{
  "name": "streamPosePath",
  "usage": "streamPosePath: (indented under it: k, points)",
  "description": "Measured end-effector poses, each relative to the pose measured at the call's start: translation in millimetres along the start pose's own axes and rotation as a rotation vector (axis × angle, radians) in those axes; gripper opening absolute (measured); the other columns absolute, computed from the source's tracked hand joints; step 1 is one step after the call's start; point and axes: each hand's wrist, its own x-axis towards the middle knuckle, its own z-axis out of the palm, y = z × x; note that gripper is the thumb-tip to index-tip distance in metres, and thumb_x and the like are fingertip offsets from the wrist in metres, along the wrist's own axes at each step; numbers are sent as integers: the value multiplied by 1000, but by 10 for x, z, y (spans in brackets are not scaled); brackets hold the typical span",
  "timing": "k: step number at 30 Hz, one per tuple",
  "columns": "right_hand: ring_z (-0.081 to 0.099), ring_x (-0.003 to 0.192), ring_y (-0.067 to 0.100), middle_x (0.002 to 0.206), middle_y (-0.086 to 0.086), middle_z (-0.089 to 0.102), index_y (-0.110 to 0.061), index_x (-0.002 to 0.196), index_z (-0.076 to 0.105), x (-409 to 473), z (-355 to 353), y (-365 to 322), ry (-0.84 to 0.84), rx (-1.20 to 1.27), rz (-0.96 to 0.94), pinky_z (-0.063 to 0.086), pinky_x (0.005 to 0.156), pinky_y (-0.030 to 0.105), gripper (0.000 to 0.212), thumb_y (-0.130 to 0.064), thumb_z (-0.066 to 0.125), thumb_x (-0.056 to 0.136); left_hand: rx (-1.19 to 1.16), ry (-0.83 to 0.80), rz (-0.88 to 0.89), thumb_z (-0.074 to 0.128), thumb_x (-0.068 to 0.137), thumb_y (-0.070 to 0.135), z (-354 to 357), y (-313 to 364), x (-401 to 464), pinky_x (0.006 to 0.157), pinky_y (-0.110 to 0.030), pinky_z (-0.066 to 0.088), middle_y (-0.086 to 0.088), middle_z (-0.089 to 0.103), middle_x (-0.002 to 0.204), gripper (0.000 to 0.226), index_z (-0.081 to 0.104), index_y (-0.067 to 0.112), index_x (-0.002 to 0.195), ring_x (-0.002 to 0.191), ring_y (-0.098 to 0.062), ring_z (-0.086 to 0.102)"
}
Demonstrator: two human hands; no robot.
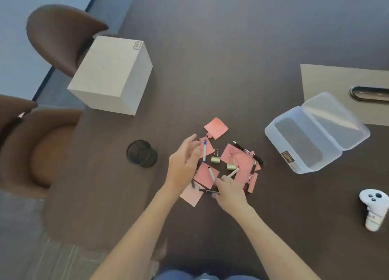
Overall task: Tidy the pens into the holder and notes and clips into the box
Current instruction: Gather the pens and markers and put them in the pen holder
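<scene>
a: barely begun, i'd say. the pen holder (142,153) stands to the left of the pile and nothing shows sticking out of it.

b: and the clear box (299,146) sits to the right of the pile, lid flipped back, with nothing visible inside.

a: so it all lies in the pile. pink notes (216,128) are scattered there, one at the far edge of the pile, several overlapping in the middle, a paler one at the near-left corner.

b: two binder clips too, one (215,159) near the pile's centre, the other (231,166) just to its right, both resting among the notes.

a: pens everywhere. a blue-capped pen (204,151) lies at the left of the pile, black pens (248,152) cross its right side, a white marker (211,174) lies on a note toward the near side.

b: the hands?

a: the left hand (184,164) hovers over the pile's left edge, fingers spread and loosely bent, holding nothing that i can make out. something dark shows at its fingertips, too blurred to call.

b: the right hand (228,190) is at the near side of the pile, fingers curled. a red-tipped marker (234,172) runs up from its fingertips, so it looks pinched there, and a black pen (208,191) sits against the thumb side. whether that one is gripped, i cannot tell.

a: so, as a judgement: the person is at the first gather of pens. every pen has yet to reach the holder, every note and clip has yet to reach the box.
</scene>
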Motion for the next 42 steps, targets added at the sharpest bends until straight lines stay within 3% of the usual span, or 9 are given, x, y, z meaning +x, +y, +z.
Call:
streamPosePath:
  k: [4, 11, 18, 23, 27, 33, 36, 39, 42]
  points:
    - [59, 107, 26, 117, 4, 57, -17, 123, 55, 24, 74, -110, -138, -268, 9, 45, 69, 32, 35, -34, 61, 94, -9, -2, -12, 50, 100, 30, -7, -40, 18, 101, -37, 51, 8, 70, 129, 41, 54, 23, 141, 117, -11, 65]
    - [60, 106, 24, 116, 5, 62, -14, 122, 57, 77, 124, -182, -5, -243, 14, 39, 65, 32, 23, -20, 53, 99, 34, 3, 21, 49, 102, 29, -2, -160, 88, 101, -32, 51, 10, 72, 125, 38, 58, 19, 137, 117, -6, 65]
    - [66, 86, 9, 93, -5, 72, -15, 102, 73, 188, -223, -294, 308, 816, 180, 52, 79, 26, 15, -22, 68, 90, -58, 12, -78, 55, 100, 23, 35, -268, 135, 101, -29, 51, 8, 73, 120, 32, 63, 19, 130, 115, -6, 66]
    - [72, 86, 7, 89, -8, 77, -23, 102, 76, 226, -559, -476, 334, 1093, 47, 57, 81, 29, 17, -19, 70, 87, -330, -126, -360, 63, 96, 25, 63, -368, 214, 96, -32, 54, 2, 71, 121, 35, 63, 16, 130, 112, -16, 68]
    - [71, 81, 4, 84, -11, 76, -31, 94, 72, 290, -562, -617, 361, 1053, 25, 56, 77, 29, 11, -27, 72, 84, -633, -272, -470, 58, 101, 29, 7, -454, 210, 91, -42, 55, -14, 73, 121, 35, 65, 10, 129, 106, -30, 71]
    - [69, 77, 5, 81, -10, 75, -23, 83, 76, 354, -411, -713, 350, 972, 40, 53, 71, 17, 12, -18, 65, 85, -725, -97, -512, 49, 105, 23, -68, -574, 229, 76, -38, 60, -10, 75, 112, 29, 66, 5, 120, 90, -25, 73]
    - [65, 76, 15, 81, 0, 73, -13, 85, 71, 472, -227, -663, 364, 887, 247, 42, 60, 10, 15, -16, 59, 91, -711, -24, -548, 49, 106, 22, -117, -683, 252, 91, -50, 57, -16, 72, 122, 33, 62, 0, 126, 100, -31, 71]
    - [65, 86, 21, 93, 3, 70, -12, 94, 68, 566, 42, -642, 240, 617, 257, 50, 70, 28, 11, -20, 61, 92, -673, 16, -570, 47, 106, 20, -173, -780, 245, 85, -44, 59, -16, 74, 119, 31, 62, -1, 122, 105, -31, 73]
    - [62, 83, 21, 90, 0, 63, -16, 91, 60, 583, 270, -683, 127, 399, 216, 50, 66, 33, 17, -30, 69, 88, -673, 25, -590, 49, 105, 19, -232, -859, 244, 87, -41, 58, -16, 77, 111, 26, 65, 2, 117, 104, -32, 74]
